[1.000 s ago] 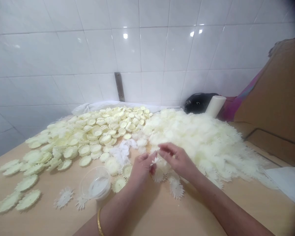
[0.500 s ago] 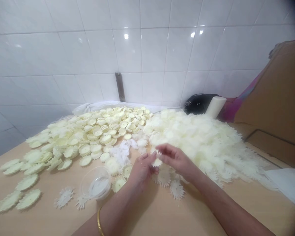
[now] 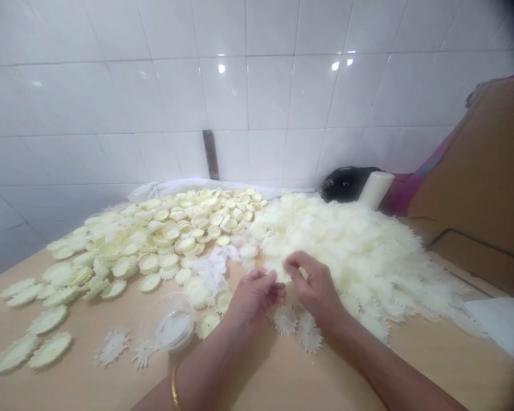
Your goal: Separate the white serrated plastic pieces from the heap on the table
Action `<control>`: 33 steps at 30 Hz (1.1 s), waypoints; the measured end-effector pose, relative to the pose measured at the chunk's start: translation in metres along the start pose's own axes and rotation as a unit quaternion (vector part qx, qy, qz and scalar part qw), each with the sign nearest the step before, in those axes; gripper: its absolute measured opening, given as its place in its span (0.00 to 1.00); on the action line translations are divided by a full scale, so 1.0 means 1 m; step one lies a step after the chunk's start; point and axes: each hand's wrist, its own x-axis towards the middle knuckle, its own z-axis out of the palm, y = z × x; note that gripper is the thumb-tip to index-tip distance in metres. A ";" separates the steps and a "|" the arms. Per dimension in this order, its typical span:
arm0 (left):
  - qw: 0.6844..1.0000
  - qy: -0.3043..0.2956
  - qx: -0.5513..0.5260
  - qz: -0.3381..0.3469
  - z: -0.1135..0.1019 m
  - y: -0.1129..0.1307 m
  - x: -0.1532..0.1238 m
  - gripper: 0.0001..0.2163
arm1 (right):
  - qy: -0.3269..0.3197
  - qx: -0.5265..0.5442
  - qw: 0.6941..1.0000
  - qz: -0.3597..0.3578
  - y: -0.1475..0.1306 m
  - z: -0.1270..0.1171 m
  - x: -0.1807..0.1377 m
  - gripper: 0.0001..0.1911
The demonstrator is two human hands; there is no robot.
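My left hand (image 3: 256,297) is closed in a pinch, with a small pale toothed disc (image 3: 280,273) at its thumb and fingers, blending into the pile behind. My right hand (image 3: 314,282) is just right of it, thumb and index finger pressed together; what lies between those fingertips is too small to tell. Below the hands, two white thin toothed discs (image 3: 309,333) lie flat on the table. Left of my left wrist stands a clear plastic tub (image 3: 168,322) with white stuff in it, beside cream toothed discs (image 3: 208,324).
A heap of cream stacked discs (image 3: 171,228) covers the back left. A fluffy heap of pale thin discs (image 3: 334,240) fills the right. Crumpled white cloth (image 3: 214,265) lies between. Behind stand a white roll (image 3: 376,190), a black bag (image 3: 346,182) and cardboard (image 3: 475,165) against the tiled wall.
My right hand has drawn slightly right, away from my left hand, and its wrist has turned. The disc between the hands shows less distinctly. The view has tilted up slightly.
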 end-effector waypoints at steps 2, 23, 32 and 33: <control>1.000 0.010 -0.004 0.003 -0.002 -0.001 0.001 0.10 | 0.011 -0.022 1.000 -0.016 0.000 -0.002 0.001 0.10; 0.999 0.019 -0.018 0.025 -0.004 -0.001 0.002 0.09 | -0.027 0.032 0.999 0.019 -0.004 -0.004 0.002 0.07; 0.999 -0.002 0.039 0.037 -0.002 -0.002 0.000 0.13 | -0.207 0.246 0.940 0.115 -0.007 -0.005 0.003 0.12; 0.999 0.003 0.031 0.032 -0.002 -0.002 0.000 0.12 | -0.205 0.243 0.942 0.109 -0.008 -0.005 0.003 0.12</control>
